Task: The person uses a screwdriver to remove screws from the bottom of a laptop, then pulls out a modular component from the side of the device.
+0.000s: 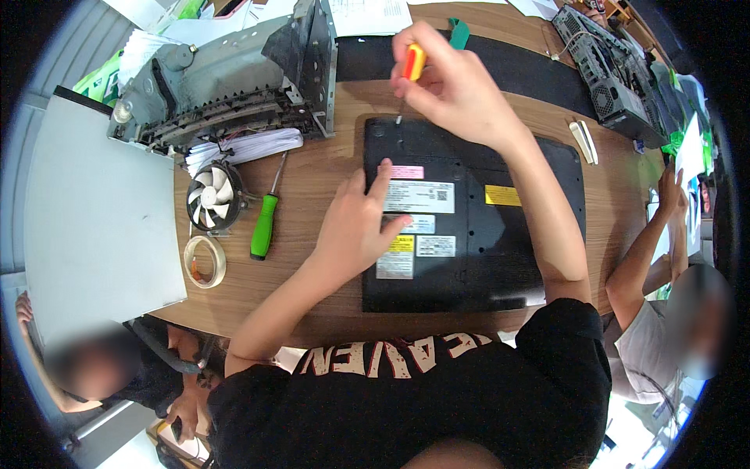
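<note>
My right hand (449,86) grips a yellow and red screwdriver (414,61), its shaft angled down over the upper-left corner of an upturned black laptop (500,250); whether the tip touches it is unclear. My left hand (359,219) lies on the laptop's left side, fingers apart and resting by a pink label (408,172) and several white and yellow stickers. Left of the laptop are a green-handled screwdriver (263,227), a cooling fan (211,195) and a roll of tape (205,261).
A metal computer case (211,78) stands at back left beside a white board (98,211); another case (601,74) is at back right. Small cream strips (582,142) lie right of the laptop. One person (94,367) sits at lower left, another (641,328) at right.
</note>
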`<state>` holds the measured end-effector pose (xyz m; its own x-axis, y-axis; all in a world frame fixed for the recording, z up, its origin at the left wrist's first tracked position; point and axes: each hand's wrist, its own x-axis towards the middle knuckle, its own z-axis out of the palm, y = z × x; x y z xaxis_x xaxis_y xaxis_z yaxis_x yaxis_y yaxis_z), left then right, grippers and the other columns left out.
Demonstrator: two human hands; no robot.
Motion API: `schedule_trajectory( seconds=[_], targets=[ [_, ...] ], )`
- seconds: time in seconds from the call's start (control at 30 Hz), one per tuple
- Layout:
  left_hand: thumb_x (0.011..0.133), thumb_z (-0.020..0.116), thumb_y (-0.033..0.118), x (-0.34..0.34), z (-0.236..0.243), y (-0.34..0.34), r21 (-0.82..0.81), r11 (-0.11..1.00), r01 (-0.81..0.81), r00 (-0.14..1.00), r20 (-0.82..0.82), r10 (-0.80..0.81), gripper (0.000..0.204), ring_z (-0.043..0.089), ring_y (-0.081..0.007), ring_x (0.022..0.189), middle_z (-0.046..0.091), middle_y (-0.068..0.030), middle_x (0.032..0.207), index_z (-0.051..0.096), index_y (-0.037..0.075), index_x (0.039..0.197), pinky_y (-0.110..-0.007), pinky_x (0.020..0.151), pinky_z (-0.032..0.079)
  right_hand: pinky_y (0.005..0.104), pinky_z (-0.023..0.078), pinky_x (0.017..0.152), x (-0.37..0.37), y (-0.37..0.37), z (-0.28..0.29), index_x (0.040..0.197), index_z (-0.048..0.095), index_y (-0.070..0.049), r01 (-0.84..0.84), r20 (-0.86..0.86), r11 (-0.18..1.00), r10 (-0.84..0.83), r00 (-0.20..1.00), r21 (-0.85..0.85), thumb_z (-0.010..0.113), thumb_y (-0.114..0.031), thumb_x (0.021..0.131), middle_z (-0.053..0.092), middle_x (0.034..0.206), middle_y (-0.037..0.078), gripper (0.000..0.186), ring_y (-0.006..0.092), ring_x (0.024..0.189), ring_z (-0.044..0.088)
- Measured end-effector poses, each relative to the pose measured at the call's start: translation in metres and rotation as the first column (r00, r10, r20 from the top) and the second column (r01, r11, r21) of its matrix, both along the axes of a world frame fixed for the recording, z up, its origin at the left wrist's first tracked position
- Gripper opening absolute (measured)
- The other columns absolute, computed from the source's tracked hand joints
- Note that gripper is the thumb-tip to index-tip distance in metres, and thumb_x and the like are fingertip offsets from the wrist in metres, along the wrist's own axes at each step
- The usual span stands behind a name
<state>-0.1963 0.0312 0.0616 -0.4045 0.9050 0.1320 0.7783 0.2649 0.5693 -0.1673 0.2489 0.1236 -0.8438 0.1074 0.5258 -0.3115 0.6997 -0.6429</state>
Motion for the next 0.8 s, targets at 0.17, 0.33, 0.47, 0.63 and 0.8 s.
schedule_trajectory(
  seconds=[0.17, 0.33, 0.47, 0.63, 0.8],
  targets=[
    [0.086, 0.064, 0.037, -0.010, 0.021, 0.019, -0.153, 0.977, 0.148, 0.983, 0.131, -0.128, 0.051, 0.064, -0.0419, 0.076, 0.064, -0.0278, 0.090, 0.058, 0.001, 0.122, -0.047, 0.070, 0.050, 0.0248, 0.055, 0.069, 0.026, 0.015, 0.020, 0.103, 0.044, -0.007, -0.010, 0.237, 0.998, 0.023, 0.971, -0.057, 0.062, 0.001, 0.086, 0.063, 0.085, 0.005, 0.026, 0.0118, 0.082, 0.066],
    [0.089, 0.060, 0.018, -0.063, 0.038, 0.069, 0.162, 0.983, 0.084, 0.996, 0.000, -0.085, 0.027, 0.068, -0.0324, 0.083, 0.068, -0.0215, 0.093, 0.064, -0.001, 0.107, -0.039, 0.075, 0.053, 0.0255, 0.050, 0.063, 0.031, 0.023, 0.032, 0.101, 0.056, -0.007, 0.063, 0.146, 0.952, -0.110, 0.983, 0.299, 0.068, -0.007, 0.085, 0.064, 0.089, 0.003, 0.020, 0.0112, 0.077, 0.062],
    [0.084, 0.065, 0.010, -0.091, 0.036, 0.098, 0.265, 0.895, 0.359, 0.925, 0.026, -0.378, 0.034, 0.066, -0.0263, 0.097, 0.069, -0.0146, 0.101, 0.059, -0.002, 0.116, -0.035, 0.090, 0.051, 0.0267, 0.050, 0.065, 0.032, 0.021, 0.033, 0.109, 0.060, -0.009, 0.030, 0.039, 0.946, -0.045, 0.998, 0.322, 0.067, -0.005, 0.084, 0.065, 0.094, 0.002, 0.027, 0.0148, 0.082, 0.063],
    [0.085, 0.067, 0.011, -0.099, 0.028, 0.108, 0.201, 0.851, 0.486, 0.643, 0.578, -0.503, 0.029, 0.067, -0.0196, 0.096, 0.070, -0.0138, 0.102, 0.064, -0.002, 0.110, -0.031, 0.092, 0.050, 0.0295, 0.051, 0.076, 0.035, 0.026, 0.039, 0.113, 0.058, -0.006, -0.196, 0.257, 0.979, 0.177, 0.950, 0.051, 0.068, -0.004, 0.081, 0.064, 0.098, 0.006, 0.033, 0.0180, 0.087, 0.064],
    [0.081, 0.073, 0.012, -0.086, 0.022, 0.109, 0.316, 0.876, 0.364, 0.782, 0.407, -0.472, 0.020, 0.068, -0.0144, 0.080, 0.072, -0.0098, 0.086, 0.070, -0.002, 0.094, -0.028, 0.076, 0.053, 0.0296, 0.049, 0.074, 0.035, 0.025, 0.040, 0.103, 0.061, -0.004, -0.112, 0.059, 0.935, 0.098, 0.993, 0.337, 0.071, -0.012, 0.082, 0.062, 0.092, 0.007, 0.025, 0.0195, 0.081, 0.061]
  ],
)
